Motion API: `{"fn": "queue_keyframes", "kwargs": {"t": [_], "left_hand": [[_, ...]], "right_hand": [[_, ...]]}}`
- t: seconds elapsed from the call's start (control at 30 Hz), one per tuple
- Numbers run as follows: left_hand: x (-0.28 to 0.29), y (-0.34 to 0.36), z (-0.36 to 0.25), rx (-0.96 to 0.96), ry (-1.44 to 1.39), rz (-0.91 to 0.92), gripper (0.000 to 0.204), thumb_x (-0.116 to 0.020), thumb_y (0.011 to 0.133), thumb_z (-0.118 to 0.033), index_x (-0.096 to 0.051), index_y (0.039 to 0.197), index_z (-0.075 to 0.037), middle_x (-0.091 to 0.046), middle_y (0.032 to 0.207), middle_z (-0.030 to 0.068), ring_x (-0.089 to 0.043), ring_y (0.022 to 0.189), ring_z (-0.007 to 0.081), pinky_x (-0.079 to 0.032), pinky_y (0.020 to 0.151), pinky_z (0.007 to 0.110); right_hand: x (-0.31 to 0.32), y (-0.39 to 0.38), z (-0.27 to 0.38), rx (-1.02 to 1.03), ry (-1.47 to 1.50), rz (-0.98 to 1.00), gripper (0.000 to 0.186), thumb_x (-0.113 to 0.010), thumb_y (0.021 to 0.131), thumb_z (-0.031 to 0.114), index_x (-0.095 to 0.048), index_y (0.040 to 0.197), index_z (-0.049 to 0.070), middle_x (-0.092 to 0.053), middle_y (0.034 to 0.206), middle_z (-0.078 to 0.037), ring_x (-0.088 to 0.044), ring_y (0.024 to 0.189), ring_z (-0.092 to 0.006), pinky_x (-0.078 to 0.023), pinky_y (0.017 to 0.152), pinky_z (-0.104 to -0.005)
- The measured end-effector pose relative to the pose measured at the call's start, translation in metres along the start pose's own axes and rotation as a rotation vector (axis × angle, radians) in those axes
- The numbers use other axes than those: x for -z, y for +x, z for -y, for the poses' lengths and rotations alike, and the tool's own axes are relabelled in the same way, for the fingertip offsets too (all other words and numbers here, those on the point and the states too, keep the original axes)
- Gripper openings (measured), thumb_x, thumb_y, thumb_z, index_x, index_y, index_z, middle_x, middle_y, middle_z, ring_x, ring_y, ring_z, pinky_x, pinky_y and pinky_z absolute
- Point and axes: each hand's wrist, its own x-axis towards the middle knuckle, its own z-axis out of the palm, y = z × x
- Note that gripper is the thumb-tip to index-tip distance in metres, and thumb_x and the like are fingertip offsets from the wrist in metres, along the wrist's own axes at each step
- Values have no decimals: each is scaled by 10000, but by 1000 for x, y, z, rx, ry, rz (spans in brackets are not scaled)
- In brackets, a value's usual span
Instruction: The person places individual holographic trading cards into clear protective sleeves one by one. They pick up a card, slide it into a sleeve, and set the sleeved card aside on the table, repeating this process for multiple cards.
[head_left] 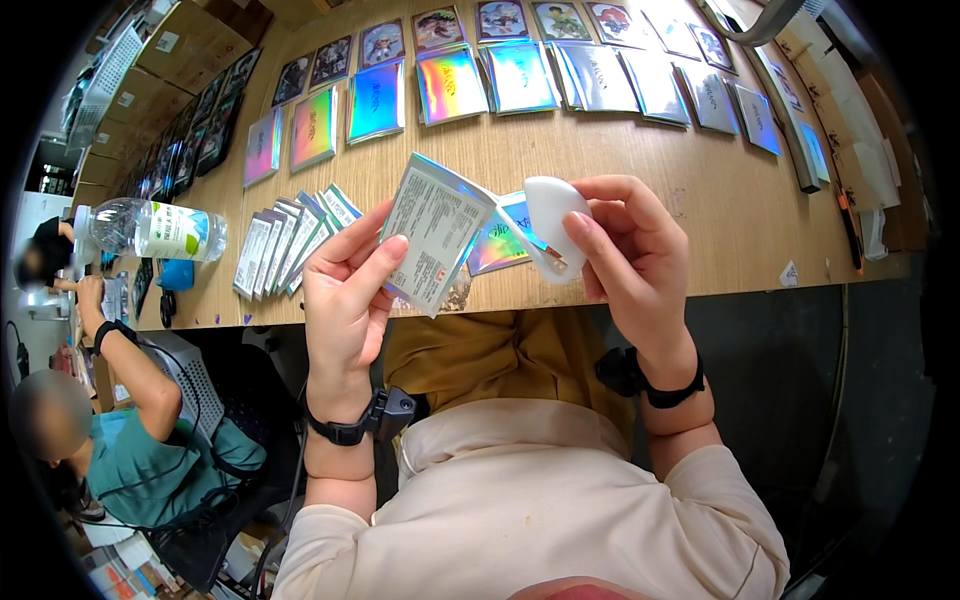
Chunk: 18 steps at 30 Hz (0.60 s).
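My left hand [350, 290] pinches a flat silvery packet [436, 232] between thumb and fingers, its side with small print turned up. A smooth white rounded device [553, 222] is gripped in my right hand [632, 245], and a small copper-coloured part shows at its lower end. Between the two, a narrow pale strip slants down from the packet's right corner to the device; I cannot tell what it belongs to. Beneath my hands, at the table's near edge, lies another shiny packet [503, 240], partly covered.
Rainbow-sheen packets [455, 83] form a row across the wooden table [700, 180], with picture cards [437, 29] behind them. Fanned packets [282, 240] lie left, beside a plastic bottle [160, 230] on its side. A metal bar [797, 140] lies right. A person in green [165, 460] sits left.
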Motion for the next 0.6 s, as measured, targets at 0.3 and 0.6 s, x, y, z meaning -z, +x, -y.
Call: {"fn": "queue_keyframes", "kwargs": {"t": [0.3,0.6], "left_hand": [[-10,-14,-11,-97,374,149,335,-668,836,104,-659,1166,46,-706,1052,152,-672,928,128,-541,815,237],[-20,-26,-2,23,381,222,347,-668,847,91,-657,1188,23,-704,1063,104,-648,922,94,-527,818,224]], "right_hand": [[1,8,12,-17,-99,73,131,-608,951,69,-619,1059,-5,-650,737,-15,-478,516,8,-328,417,-165],[-9,13,11,-83,-18,65,125,-599,958,78,-624,1047,-6,-653,759,-15,-448,517,3,-318,423,-167]]}}
